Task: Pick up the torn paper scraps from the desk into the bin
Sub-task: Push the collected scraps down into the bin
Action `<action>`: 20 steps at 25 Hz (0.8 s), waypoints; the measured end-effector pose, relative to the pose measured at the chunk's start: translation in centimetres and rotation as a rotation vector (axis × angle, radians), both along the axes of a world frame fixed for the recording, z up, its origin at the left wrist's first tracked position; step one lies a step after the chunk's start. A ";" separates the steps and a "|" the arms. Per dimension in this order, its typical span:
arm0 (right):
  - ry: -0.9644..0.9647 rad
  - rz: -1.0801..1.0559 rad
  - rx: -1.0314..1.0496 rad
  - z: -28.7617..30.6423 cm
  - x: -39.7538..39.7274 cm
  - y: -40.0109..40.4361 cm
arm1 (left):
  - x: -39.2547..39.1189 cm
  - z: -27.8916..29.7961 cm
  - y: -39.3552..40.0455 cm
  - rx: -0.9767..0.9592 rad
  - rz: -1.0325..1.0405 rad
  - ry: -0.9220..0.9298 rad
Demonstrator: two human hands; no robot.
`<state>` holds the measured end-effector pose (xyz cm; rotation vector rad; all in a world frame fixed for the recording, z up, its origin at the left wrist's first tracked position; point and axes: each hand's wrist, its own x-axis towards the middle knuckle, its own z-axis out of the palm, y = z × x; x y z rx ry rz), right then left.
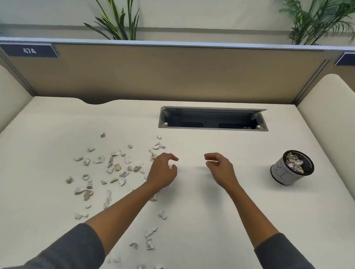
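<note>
I am hovering both grips, left hand [163, 170] and right hand [220, 169], loosely curled, holding nothing; the round black mesh bin [292, 168] at three o'clock is holding torn white paper scraps [295, 161].

We sit before a pale cream desk [189, 226] whose far edge meets a tan partition panel [165, 77] capped with a grey rail, and we see cream rounded dividers [331, 120] rising at either side. An open grey cable tray [213, 118] is sunk into the desktop near the back, and dark number plates, the left one [28, 50] reading 474, sit at the panel's top corners. Beyond it we find leafy green plants [116, 19] against a whitish wall, under soft, even light.
</note>
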<state>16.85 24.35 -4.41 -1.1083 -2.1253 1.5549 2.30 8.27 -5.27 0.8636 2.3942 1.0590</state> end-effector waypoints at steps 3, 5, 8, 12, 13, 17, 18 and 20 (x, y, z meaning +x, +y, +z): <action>-0.046 0.098 0.033 -0.8 -3.7 -1.2 | -2.8 -0.9 -1.3 0.002 0.044 0.093; -0.078 0.169 0.074 -1.4 -6.2 -1.7 | -4.6 -1.3 -1.6 -0.029 0.042 0.093; -0.133 0.302 0.186 -2.3 -10.2 -2.3 | -6.6 -2.4 -1.9 -0.129 -0.024 0.059; -0.190 0.453 0.330 -2.8 -14.2 -2.5 | -7.6 -3.9 -2.3 -0.178 -0.139 0.123; -0.212 0.488 0.359 -3.1 -14.9 -2.6 | -7.8 -4.2 -2.5 -0.167 -0.157 0.134; -0.282 0.615 0.439 -4.0 -16.9 -2.7 | -8.5 -4.5 -3.2 -0.183 -0.211 0.207; -0.286 0.637 0.454 -4.0 -17.4 -2.6 | -8.6 -4.4 -3.3 -0.190 -0.223 0.238; -0.299 0.694 0.476 -3.8 -18.3 -2.4 | -8.3 -4.2 -3.5 -0.200 -0.249 0.273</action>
